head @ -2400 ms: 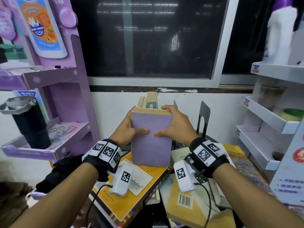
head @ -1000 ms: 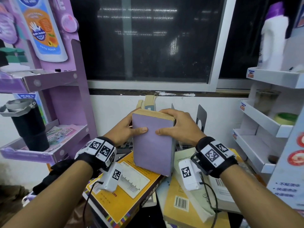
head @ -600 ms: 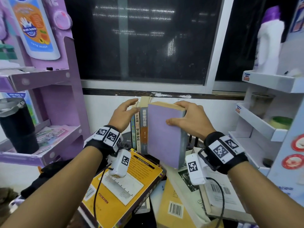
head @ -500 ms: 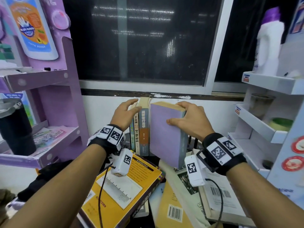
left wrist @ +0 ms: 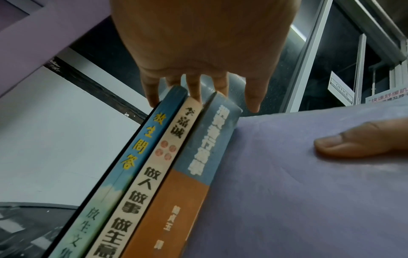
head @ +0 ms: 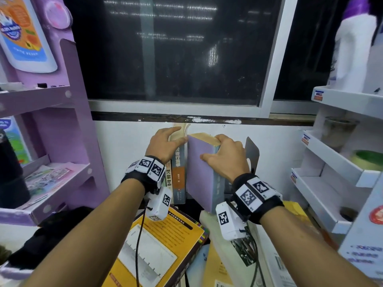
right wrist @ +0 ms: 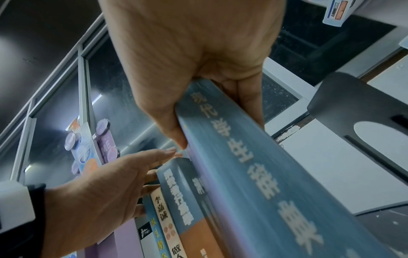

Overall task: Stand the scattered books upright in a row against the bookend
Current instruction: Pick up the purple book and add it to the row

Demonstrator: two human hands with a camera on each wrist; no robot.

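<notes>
Right hand (head: 226, 157) grip clamped on purple book (head: 201, 172) at its top: thumb on the purple cover, fingers (right wrist: 247, 97) over the top edge and far side. Book upright, slightly tilted, held above the flat book pile at 6 o'clock. Left hand (head: 163, 145) grip apart, straight fingers (left wrist: 195, 89) resting on tops of three standing books (left wrist: 159, 174), just at 9 o'clock of the purple book, touching it. Black bookend (head: 252, 152) at 3 o'clock of right hand, apart from the book. Yellow book (head: 157, 251) lies flat below.
</notes>
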